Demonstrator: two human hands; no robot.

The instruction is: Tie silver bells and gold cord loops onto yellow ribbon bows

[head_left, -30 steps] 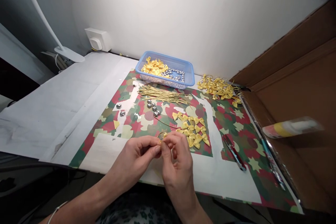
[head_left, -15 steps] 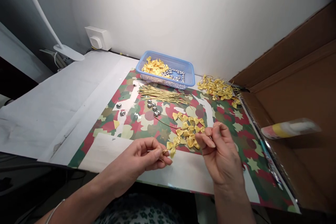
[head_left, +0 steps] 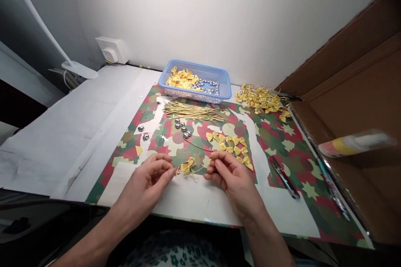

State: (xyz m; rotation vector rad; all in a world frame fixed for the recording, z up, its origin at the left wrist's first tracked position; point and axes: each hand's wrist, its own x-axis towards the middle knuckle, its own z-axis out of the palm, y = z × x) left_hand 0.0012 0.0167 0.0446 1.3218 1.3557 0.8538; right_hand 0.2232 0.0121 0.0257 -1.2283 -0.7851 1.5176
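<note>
My left hand (head_left: 154,178) has its thumb and forefinger pinched at the left edge of a yellow ribbon bow (head_left: 187,167), whose thin gold cord loops out around it. Just right of that bow is my right hand (head_left: 230,175), fingers curled and thumb pressed to the forefinger; what they hold, if anything, is too small to make out. Behind the right fingers, several loose yellow bows (head_left: 240,150) lie on the patterned mat. A single gold cord (head_left: 197,146) runs from the silver heart beads (head_left: 183,128) toward my right hand.
A blue basket (head_left: 230,87) holds yellow bows and silver beads. Gold cord lengths (head_left: 194,111) lie before it, with a heap of corded bows (head_left: 260,99) to the right. Red-handled pliers (head_left: 285,177), a bottle (head_left: 351,144) and a cardboard box (head_left: 360,91) are at the right.
My hands have drawn closer together, the right one moving left. The bow by my left hand now shows cord loops around it. The pliers have come into view.
</note>
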